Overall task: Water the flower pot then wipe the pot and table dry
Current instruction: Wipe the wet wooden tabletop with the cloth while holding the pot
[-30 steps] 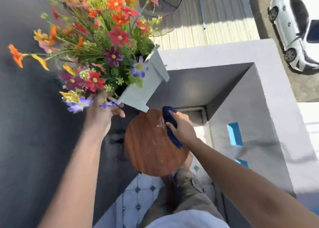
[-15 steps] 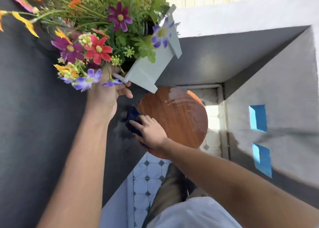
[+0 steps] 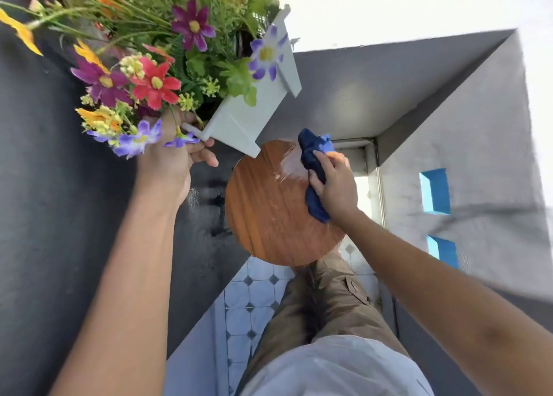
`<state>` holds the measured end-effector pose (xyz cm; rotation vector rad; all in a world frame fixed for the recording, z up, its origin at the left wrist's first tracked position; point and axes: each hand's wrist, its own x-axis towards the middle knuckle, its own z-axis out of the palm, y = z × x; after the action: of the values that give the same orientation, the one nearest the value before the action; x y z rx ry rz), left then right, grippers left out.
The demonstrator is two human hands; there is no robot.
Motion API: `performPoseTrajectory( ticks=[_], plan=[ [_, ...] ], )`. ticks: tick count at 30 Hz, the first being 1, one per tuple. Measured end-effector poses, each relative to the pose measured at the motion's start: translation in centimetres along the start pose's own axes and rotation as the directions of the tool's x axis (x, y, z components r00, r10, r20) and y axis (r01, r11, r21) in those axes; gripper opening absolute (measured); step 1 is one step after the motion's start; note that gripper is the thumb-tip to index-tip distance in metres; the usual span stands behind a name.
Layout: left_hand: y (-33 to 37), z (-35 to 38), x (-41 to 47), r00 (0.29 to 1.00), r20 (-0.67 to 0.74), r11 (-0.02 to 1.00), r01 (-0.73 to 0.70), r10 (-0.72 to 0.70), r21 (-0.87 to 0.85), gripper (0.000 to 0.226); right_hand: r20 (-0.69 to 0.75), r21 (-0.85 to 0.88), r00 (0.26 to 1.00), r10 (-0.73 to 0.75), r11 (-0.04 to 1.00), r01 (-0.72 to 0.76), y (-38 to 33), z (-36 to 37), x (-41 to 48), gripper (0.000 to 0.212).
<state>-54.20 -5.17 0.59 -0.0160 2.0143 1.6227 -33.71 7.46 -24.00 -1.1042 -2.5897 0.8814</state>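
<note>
A pale grey square flower pot [image 3: 248, 108] full of red, purple, orange and yellow flowers [image 3: 149, 75] hangs tilted in the air above the table's far left edge. My left hand [image 3: 170, 159] grips the pot's near rim under the blooms. The small round wooden table [image 3: 275, 207] lies below, with a wet sheen near its far right side. My right hand [image 3: 335, 183] presses a dark blue cloth [image 3: 314, 168] onto that far right part of the tabletop.
A dark grey wall [image 3: 45, 201] stands close on the left, with wet marks next to the table. A grey parapet wall [image 3: 478, 144] with blue openings runs on the right. Patterned floor tiles [image 3: 248, 302] and my trouser legs [image 3: 329, 302] lie below the table.
My right hand has swept the blue cloth from the table's left edge across to its far right side. The pot stays lifted in my left hand.
</note>
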Motion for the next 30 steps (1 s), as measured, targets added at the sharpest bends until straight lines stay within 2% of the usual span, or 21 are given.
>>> performPoseTrajectory(
  ticks=[2, 3, 5, 9, 12, 15, 18, 20, 24, 26, 30],
  plan=[
    [-0.3, -0.2, -0.5, 1.0, -0.015, 1.0, -0.003, 0.003, -0.008, 0.031, -0.044, 0.015, 0.994, 0.1, 0.995, -0.099, 0.0, -0.3, 1.5, 0.043],
    [-0.4, -0.2, -0.8, 1.0, -0.025, 1.0, -0.001, 0.001, -0.012, 0.03, -0.064, 0.007, 0.994, 0.093, 0.996, -0.093, -0.5, -0.2, 1.6, 0.043],
    [-0.9, -0.3, -1.3, 1.0, -0.024, 1.0, 0.009, -0.009, -0.01, 0.029, -0.064, -0.004, 0.998, 0.019, 1.0, -0.019, -2.1, 1.0, 0.4, 0.043],
    [-1.9, -0.6, -1.8, 1.0, 0.002, 1.0, 0.014, -0.014, 0.028, 0.032, 0.07, 0.062, 0.983, -0.172, 0.984, 0.168, -6.5, 5.4, -5.2, 0.05],
    [-2.1, -0.3, -2.4, 1.0, 0.011, 1.0, 0.011, -0.011, 0.026, 0.026, 0.198, 0.139, 0.906, -0.374, 0.926, 0.351, -9.0, 7.8, -10.8, 0.048],
    [-2.0, -0.1, -2.8, 1.0, 0.0, 1.0, 0.014, -0.014, 0.021, 0.015, 0.274, 0.171, 0.854, -0.443, 0.896, 0.41, -7.8, 7.7, -14.4, 0.053],
    [-1.8, 0.2, -3.4, 1.0, 0.024, 1.0, 0.006, -0.007, 0.022, 0.003, 0.238, 0.124, 0.879, -0.414, 0.91, 0.395, -4.1, 5.0, -14.8, 0.048],
    [-1.5, 0.4, -3.6, 1.0, 0.029, 0.999, 0.004, -0.005, 0.034, 0.008, 0.172, 0.069, 0.913, -0.37, 0.929, 0.364, -1.2, 2.5, -13.5, 0.045],
    [-1.2, 0.6, -3.5, 0.999, 0.039, 0.999, -0.008, 0.006, 0.05, 0.014, 0.026, -0.03, 0.991, -0.135, 0.99, 0.136, 3.4, -1.5, -8.3, 0.046],
    [-1.0, 0.8, -3.6, 0.999, 0.039, 0.998, -0.018, 0.016, 0.057, 0.018, -0.021, -0.039, 0.998, -0.057, 0.998, 0.056, 3.9, -2.4, -5.9, 0.044],
    [-1.0, 1.1, -3.5, 1.0, 0.023, 0.998, -0.003, 0.002, 0.057, 0.012, -0.039, -0.035, 0.999, -0.016, 0.999, 0.015, 1.8, -1.3, -5.8, 0.046]
  ],
)
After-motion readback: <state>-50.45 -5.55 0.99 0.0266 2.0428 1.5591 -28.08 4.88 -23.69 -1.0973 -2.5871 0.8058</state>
